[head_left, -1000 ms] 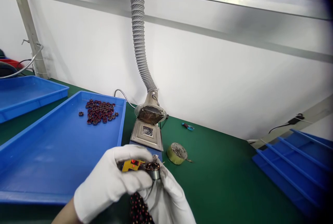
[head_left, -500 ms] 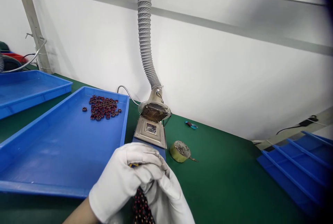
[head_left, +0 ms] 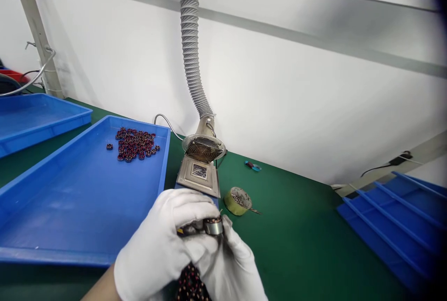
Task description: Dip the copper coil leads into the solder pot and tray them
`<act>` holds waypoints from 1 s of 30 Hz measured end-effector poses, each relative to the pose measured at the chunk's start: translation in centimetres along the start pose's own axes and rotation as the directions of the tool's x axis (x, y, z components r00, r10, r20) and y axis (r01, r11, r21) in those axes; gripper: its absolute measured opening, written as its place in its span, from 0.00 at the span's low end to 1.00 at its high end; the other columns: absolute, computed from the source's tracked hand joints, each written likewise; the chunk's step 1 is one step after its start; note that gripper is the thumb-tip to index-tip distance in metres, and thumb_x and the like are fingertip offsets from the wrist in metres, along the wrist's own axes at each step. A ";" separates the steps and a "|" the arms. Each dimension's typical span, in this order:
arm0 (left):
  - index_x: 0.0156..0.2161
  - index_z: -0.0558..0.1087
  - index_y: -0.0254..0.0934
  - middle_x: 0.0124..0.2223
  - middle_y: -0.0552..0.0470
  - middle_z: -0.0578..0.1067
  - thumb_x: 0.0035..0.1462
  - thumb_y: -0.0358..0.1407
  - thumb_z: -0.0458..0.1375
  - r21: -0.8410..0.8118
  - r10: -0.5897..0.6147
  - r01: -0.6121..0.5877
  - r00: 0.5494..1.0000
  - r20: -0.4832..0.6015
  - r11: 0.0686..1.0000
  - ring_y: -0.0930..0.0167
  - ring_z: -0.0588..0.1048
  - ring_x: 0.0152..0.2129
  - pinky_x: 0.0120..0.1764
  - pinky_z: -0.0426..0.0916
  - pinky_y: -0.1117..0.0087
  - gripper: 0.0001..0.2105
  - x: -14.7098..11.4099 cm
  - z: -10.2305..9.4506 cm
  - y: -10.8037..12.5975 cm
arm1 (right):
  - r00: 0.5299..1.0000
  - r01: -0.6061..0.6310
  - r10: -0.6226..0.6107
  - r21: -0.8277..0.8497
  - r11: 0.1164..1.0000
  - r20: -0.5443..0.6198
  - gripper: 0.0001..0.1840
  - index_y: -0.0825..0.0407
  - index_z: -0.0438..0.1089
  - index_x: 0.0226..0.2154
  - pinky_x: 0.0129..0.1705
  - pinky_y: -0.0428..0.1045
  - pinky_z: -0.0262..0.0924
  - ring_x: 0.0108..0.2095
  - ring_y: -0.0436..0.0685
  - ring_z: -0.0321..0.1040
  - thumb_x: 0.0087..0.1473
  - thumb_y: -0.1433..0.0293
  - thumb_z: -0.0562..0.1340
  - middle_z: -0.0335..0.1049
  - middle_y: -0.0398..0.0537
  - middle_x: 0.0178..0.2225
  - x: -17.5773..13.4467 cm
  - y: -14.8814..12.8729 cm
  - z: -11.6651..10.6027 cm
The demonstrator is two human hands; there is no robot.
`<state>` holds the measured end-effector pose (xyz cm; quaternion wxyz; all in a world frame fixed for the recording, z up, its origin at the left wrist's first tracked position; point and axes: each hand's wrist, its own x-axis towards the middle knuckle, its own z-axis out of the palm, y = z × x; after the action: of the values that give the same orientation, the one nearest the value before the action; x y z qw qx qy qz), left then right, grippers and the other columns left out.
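Observation:
Both of my hands wear white gloves and meet at the lower middle of the head view. Between their fingertips sits a small round stator [head_left: 213,227] with a shiny metal side and copper-coloured windings on top. My left hand [head_left: 164,240] is closed, its fingers against the stator's left side. A dark item with a yellow bit [head_left: 180,231] shows in that hand too; its kind is unclear. My right hand [head_left: 235,256] is closed at the stator's right side, its fingertips smudged grey. Under the hands, a pile of dark pieces with red and copper dots [head_left: 192,284] is partly hidden.
A blue tray [head_left: 70,189] holds many small wound cores [head_left: 136,142]. Ahead stands a solder pot [head_left: 199,173] below a fume hose [head_left: 192,54]. Right of it are a round tin [head_left: 238,201] and a small blue tool [head_left: 253,166]. Stacked blue trays [head_left: 394,226] lie far right.
My fingers have parted a little, and the stator's metal side has come into sight between them. The view has shifted slightly to the right.

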<state>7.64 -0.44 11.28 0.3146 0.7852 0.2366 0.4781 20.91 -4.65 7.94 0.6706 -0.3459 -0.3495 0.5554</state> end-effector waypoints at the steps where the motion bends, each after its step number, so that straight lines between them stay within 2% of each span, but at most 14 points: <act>1: 0.42 0.74 0.43 0.44 0.52 0.76 0.44 0.26 0.61 -0.039 0.022 -0.022 1.000 0.005 0.999 0.68 0.73 0.42 0.47 0.68 0.65 0.17 0.1 0.1 -0.1 | 1.000 -0.005 0.005 -0.007 1.000 0.009 0.13 0.46 0.74 0.34 0.48 0.57 0.62 0.42 0.60 0.69 0.47 0.57 0.63 0.75 0.48 0.35 0.0 0.1 -0.1; 3: 0.37 0.76 0.42 0.41 0.53 0.78 0.43 0.27 0.61 -0.176 -0.002 0.002 1.000 0.004 0.984 0.67 0.74 0.40 0.46 0.69 0.67 0.14 0.2 0.2 -0.5 | 0.999 -0.018 0.018 -0.009 1.000 0.032 0.14 0.45 0.74 0.36 0.45 0.57 0.64 0.39 0.60 0.71 0.47 0.58 0.63 0.75 0.47 0.34 0.0 0.4 -0.3; 5: 0.30 0.77 0.41 0.35 0.54 0.79 0.44 0.26 0.60 -0.339 -0.124 0.105 0.992 -0.035 0.935 0.68 0.75 0.37 0.42 0.71 0.68 0.08 0.2 0.3 -0.9 | 0.997 -0.047 0.047 -0.008 0.999 0.059 0.15 0.45 0.74 0.37 0.42 0.57 0.66 0.35 0.59 0.72 0.46 0.58 0.64 0.76 0.47 0.33 0.0 0.7 -0.6; 7: 0.24 0.76 0.39 0.30 0.54 0.79 0.45 0.26 0.59 -0.496 -0.280 0.199 0.955 -0.094 0.845 0.68 0.76 0.32 0.38 0.72 0.68 0.06 0.1 0.4 -1.2 | 0.993 -0.080 0.081 -0.005 0.997 0.083 0.15 0.46 0.74 0.36 0.38 0.57 0.67 0.32 0.59 0.73 0.45 0.58 0.64 0.76 0.47 0.30 0.0 0.8 -0.8; 9: 0.24 0.76 0.37 0.27 0.53 0.78 0.46 0.30 0.58 -0.594 -0.383 0.211 0.906 -0.178 0.776 0.67 0.76 0.29 0.36 0.73 0.66 0.04 0.1 0.1 -1.2 | 0.990 -0.101 0.100 0.001 0.995 0.094 0.14 0.45 0.74 0.35 0.36 0.56 0.68 0.31 0.59 0.73 0.45 0.58 0.65 0.76 0.47 0.30 -0.1 0.8 -1.1; 11: 0.27 0.77 0.37 0.30 0.52 0.79 0.46 0.31 0.58 -0.584 -0.408 0.229 0.892 -0.193 0.778 0.66 0.76 0.32 0.37 0.73 0.66 0.04 0.2 -0.5 -1.0 | 0.991 -0.103 0.101 0.016 0.995 0.090 0.16 0.45 0.73 0.38 0.36 0.56 0.68 0.32 0.59 0.73 0.44 0.57 0.65 0.76 0.48 0.34 -0.1 0.8 -1.5; 13: 0.31 0.77 0.38 0.37 0.52 0.79 0.43 0.28 0.59 -0.492 -0.391 0.320 0.919 -0.044 0.809 0.67 0.76 0.35 0.38 0.72 0.69 0.08 0.4 -1.1 -0.6 | 0.990 -0.114 0.109 0.045 0.992 0.092 0.19 0.45 0.73 0.40 0.37 0.56 0.68 0.35 0.60 0.73 0.43 0.58 0.66 0.76 0.48 0.38 0.2 1.0 -2.0; 15: 0.30 0.77 0.39 0.38 0.53 0.78 0.40 0.23 0.59 -0.404 -0.397 0.418 0.907 0.141 0.813 0.69 0.75 0.35 0.36 0.70 0.74 0.11 0.5 -1.2 0.0 | 0.982 -0.159 0.150 0.077 0.984 0.117 0.17 0.45 0.73 0.37 0.39 0.56 0.68 0.35 0.60 0.74 0.41 0.60 0.68 0.77 0.47 0.36 0.9 1.3 -2.7; 16: 0.28 0.77 0.39 0.36 0.54 0.78 0.40 0.22 0.58 -0.399 -0.399 0.437 0.899 0.179 0.806 0.71 0.75 0.33 0.35 0.69 0.76 0.11 0.6 -1.1 0.2 | 0.975 -0.189 0.177 0.088 0.978 0.135 0.15 0.45 0.74 0.35 0.39 0.55 0.68 0.34 0.59 0.74 0.41 0.62 0.68 0.77 0.46 0.33 1.4 1.4 -3.0; 20: 0.24 0.76 0.37 0.29 0.55 0.75 0.42 0.23 0.57 -0.551 -0.362 0.369 0.923 0.128 0.748 0.73 0.73 0.29 0.34 0.67 0.75 0.08 0.3 -0.1 0.3 | 0.957 -0.250 0.241 0.042 0.967 0.160 0.05 0.45 0.73 0.30 0.35 0.52 0.70 0.29 0.55 0.74 0.46 0.64 0.66 0.77 0.41 0.26 2.8 1.4 -3.6; 24: 0.24 0.75 0.40 0.30 0.56 0.75 0.42 0.28 0.59 -0.734 -0.425 0.271 0.905 -0.027 0.623 0.71 0.73 0.34 0.38 0.67 0.74 0.05 -0.2 -0.2 0.1 | 0.968 -0.204 0.204 -0.015 0.979 0.147 0.09 0.45 0.73 0.32 0.34 0.51 0.70 0.30 0.56 0.74 0.45 0.62 0.66 0.77 0.43 0.28 1.9 0.6 -3.3; 26: 0.26 0.75 0.42 0.33 0.58 0.75 0.42 0.29 0.60 -0.727 -0.477 0.268 0.874 -0.094 0.633 0.72 0.73 0.36 0.39 0.66 0.76 0.05 -0.1 -0.8 0.3 | 0.973 -0.181 0.181 -0.016 0.983 0.142 0.14 0.45 0.73 0.36 0.35 0.52 0.70 0.31 0.58 0.74 0.43 0.60 0.67 0.77 0.46 0.32 0.9 0.6 -3.1; 27: 0.28 0.75 0.43 0.34 0.58 0.76 0.42 0.29 0.61 -0.687 -0.498 0.321 0.865 -0.069 0.652 0.72 0.73 0.36 0.38 0.66 0.77 0.06 0.0 -1.1 0.5 | 0.977 -0.162 0.163 -0.017 0.987 0.135 0.18 0.45 0.72 0.38 0.35 0.53 0.70 0.32 0.58 0.74 0.42 0.59 0.67 0.77 0.48 0.34 0.5 0.7 -3.0; 30: 0.29 0.76 0.41 0.36 0.56 0.76 0.42 0.23 0.59 -0.496 -0.479 0.483 0.866 0.147 0.722 0.73 0.74 0.33 0.34 0.67 0.76 0.11 0.4 -1.2 1.0 | 0.991 -0.081 0.086 -0.053 0.995 0.100 0.22 0.45 0.72 0.39 0.35 0.55 0.70 0.32 0.60 0.74 0.40 0.54 0.66 0.76 0.49 0.34 0.3 1.2 -2.9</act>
<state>6.76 -0.54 12.66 0.6275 0.5848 0.2933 0.4220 22.79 -4.43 5.41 0.6194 -0.3479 -0.3819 0.5913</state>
